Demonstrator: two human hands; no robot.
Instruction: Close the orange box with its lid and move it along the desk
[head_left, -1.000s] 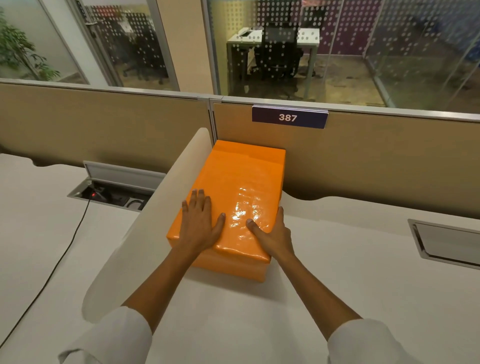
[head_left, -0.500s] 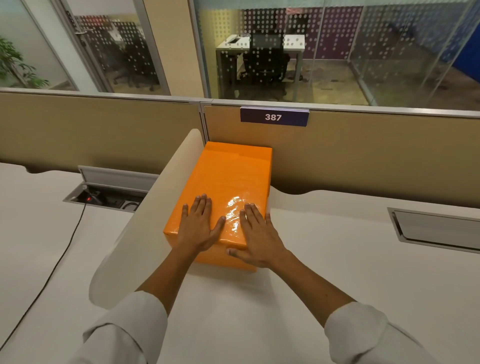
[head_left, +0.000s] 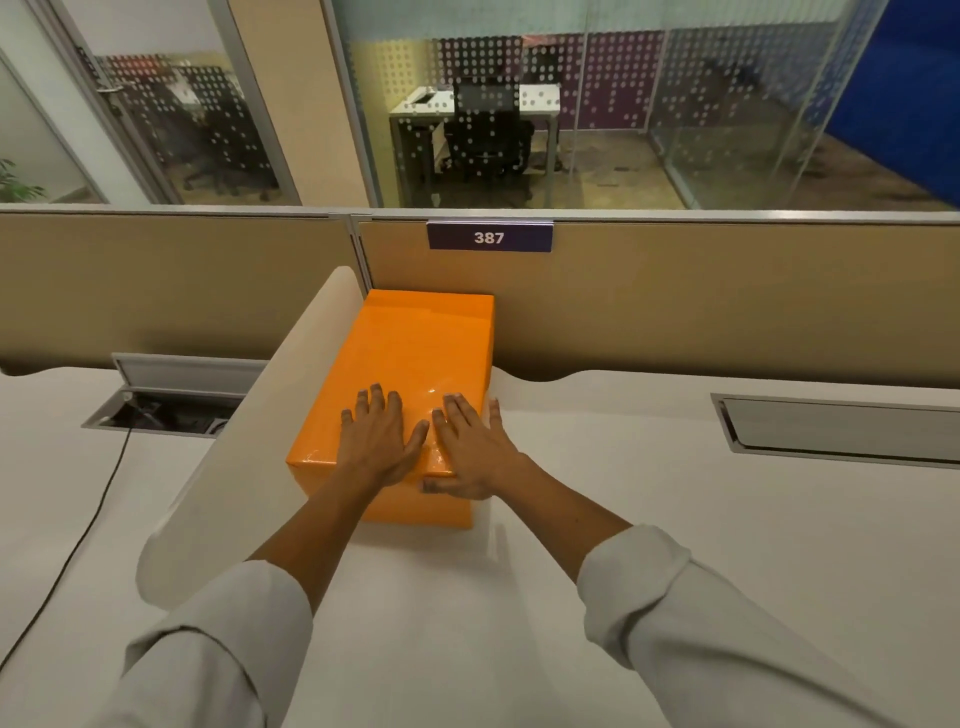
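Observation:
A glossy orange box (head_left: 410, 353) lies on the white desk (head_left: 623, 519) with its lid on top, its far end against the tan partition. My left hand (head_left: 376, 439) rests flat on the near part of the lid, fingers spread. My right hand (head_left: 467, 449) lies flat beside it at the lid's near right corner, with the thumb down over the box's front face. Neither hand curls around the box.
A curved white divider (head_left: 244, 447) runs along the box's left side. An open cable hatch (head_left: 166, 402) with a black cord (head_left: 78, 540) sits on the left. A closed hatch (head_left: 841, 431) is set into the desk at right. The tan partition (head_left: 727, 301) bears a "387" plate.
My right hand moved from gripping the lid's near right edge to lying flat on top. The box has slid away from me along the divider. The left hand stayed flat on the lid.

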